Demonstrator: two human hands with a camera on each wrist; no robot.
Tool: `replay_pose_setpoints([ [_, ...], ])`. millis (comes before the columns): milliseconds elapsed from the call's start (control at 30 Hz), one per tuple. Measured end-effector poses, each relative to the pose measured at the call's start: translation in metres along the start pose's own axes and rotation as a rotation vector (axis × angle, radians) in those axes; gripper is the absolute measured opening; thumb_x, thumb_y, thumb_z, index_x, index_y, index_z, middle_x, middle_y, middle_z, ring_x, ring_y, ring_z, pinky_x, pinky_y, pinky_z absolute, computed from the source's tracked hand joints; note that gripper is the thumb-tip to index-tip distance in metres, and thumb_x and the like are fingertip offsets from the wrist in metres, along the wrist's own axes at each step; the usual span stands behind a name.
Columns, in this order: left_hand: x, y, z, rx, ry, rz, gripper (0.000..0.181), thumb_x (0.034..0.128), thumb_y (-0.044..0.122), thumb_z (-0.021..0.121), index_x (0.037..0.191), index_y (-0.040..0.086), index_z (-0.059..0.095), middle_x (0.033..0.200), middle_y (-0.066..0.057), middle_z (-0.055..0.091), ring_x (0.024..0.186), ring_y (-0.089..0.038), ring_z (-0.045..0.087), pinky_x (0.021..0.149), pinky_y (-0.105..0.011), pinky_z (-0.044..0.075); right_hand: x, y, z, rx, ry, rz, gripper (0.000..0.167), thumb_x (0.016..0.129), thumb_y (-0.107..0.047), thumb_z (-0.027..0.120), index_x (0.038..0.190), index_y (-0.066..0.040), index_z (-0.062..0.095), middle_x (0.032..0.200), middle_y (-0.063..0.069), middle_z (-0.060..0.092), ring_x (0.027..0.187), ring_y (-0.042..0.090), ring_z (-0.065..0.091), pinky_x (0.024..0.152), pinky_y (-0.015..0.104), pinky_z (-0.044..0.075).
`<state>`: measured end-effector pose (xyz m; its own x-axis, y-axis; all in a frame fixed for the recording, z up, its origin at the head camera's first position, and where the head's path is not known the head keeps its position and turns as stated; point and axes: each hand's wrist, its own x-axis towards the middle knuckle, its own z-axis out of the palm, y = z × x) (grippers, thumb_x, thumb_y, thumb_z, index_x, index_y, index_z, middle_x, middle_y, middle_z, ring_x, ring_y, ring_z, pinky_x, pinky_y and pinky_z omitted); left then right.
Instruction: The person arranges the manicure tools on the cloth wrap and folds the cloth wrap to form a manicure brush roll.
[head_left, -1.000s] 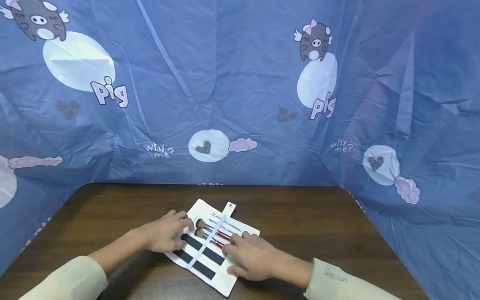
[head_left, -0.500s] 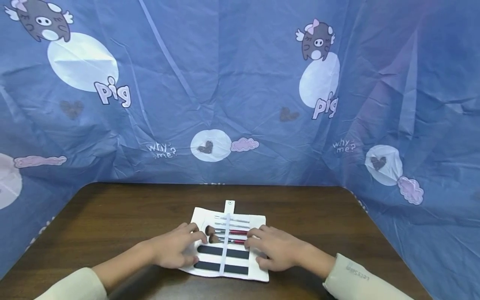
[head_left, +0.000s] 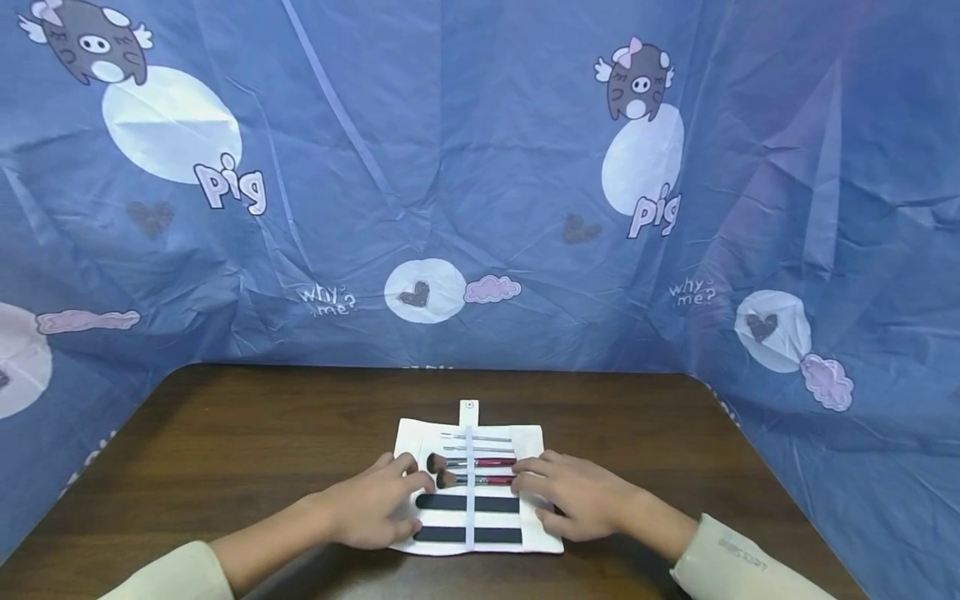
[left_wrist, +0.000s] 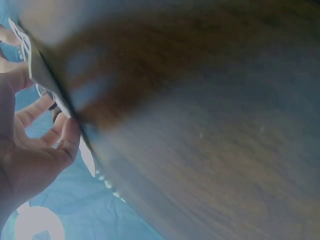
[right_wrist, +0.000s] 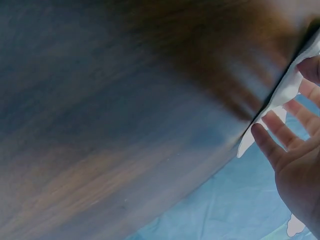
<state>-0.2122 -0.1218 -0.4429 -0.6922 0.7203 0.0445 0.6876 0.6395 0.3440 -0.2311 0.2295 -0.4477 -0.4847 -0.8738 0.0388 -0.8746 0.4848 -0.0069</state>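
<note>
A white brush case [head_left: 542,537] lies unfolded on the table, squared to its front edge. Across it, a pale elastic band [head_left: 470,518] holds two red-handled makeup brushes [head_left: 495,481], two slim silver tools [head_left: 491,438] and two black strips [head_left: 495,504]. My left hand [head_left: 375,504] rests on the case's left side, fingers spread and slightly bent near the brush heads. On the opposite side, my right hand [head_left: 585,500] touches the case, its fingertips by the red handle ends. Both wrist views show fingertips against the white case, seen edge-on.
The brown wooden table [head_left: 262,425] has rounded far corners. A blue sheet [head_left: 525,158] with pig prints hangs behind and beside it. A snap tab [head_left: 468,412] sticks out from the far edge of the case.
The case has turned from a slanted position to straight and shifted slightly right, with both hands on it throughout. The head view has shifted a little too.
</note>
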Motion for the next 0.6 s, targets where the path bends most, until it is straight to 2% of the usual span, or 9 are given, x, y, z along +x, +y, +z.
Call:
replay_pose_setpoints([
  [167,0.0,0.003,-0.001,0.0,0.005,0.0,0.038,0.0906,0.032,0.073,0.125,0.017,0.064,0.116,-0.001,0.052,0.1,-0.019,0.046,0.08,-0.035,0.048,-0.002,-0.001,-0.001,0.001,-0.003,0.009,0.038,0.104,-0.035,0.052,0.137,-0.018,0.058,0.143,0.004,0.057,0.121,0.019,0.057,0.1,0.04,0.05],
  [333,0.001,0.01,0.0,-0.022,-0.017,0.001,0.04,0.0919,0.033,0.072,0.127,0.015,0.064,0.117,-0.001,0.052,0.1,-0.018,0.045,0.078,-0.033,0.048,-0.006,-0.001,-0.001,-0.01,-0.002,0.026,0.047,0.105,-0.052,0.048,0.136,-0.019,0.059,0.141,0.003,0.058,0.121,0.019,0.056,0.099,0.04,0.05],
  [433,0.003,0.012,0.001,-0.021,-0.032,-0.013,0.041,0.0929,0.034,0.071,0.128,0.015,0.064,0.12,-0.001,0.051,0.102,-0.018,0.045,0.08,-0.034,0.048,-0.008,-0.001,0.001,-0.022,0.001,0.031,0.049,0.104,-0.054,0.048,0.136,-0.019,0.059,0.141,0.001,0.057,0.122,0.018,0.056,0.1,0.039,0.05],
  [600,0.003,0.015,0.003,-0.012,-0.011,0.0,0.04,0.0924,0.033,0.072,0.127,0.014,0.064,0.118,-0.002,0.051,0.1,-0.019,0.045,0.08,-0.033,0.048,-0.013,-0.001,0.002,-0.045,0.02,0.023,0.052,0.104,-0.054,0.049,0.138,-0.017,0.059,0.142,0.002,0.058,0.123,0.018,0.056,0.101,0.038,0.05],
])
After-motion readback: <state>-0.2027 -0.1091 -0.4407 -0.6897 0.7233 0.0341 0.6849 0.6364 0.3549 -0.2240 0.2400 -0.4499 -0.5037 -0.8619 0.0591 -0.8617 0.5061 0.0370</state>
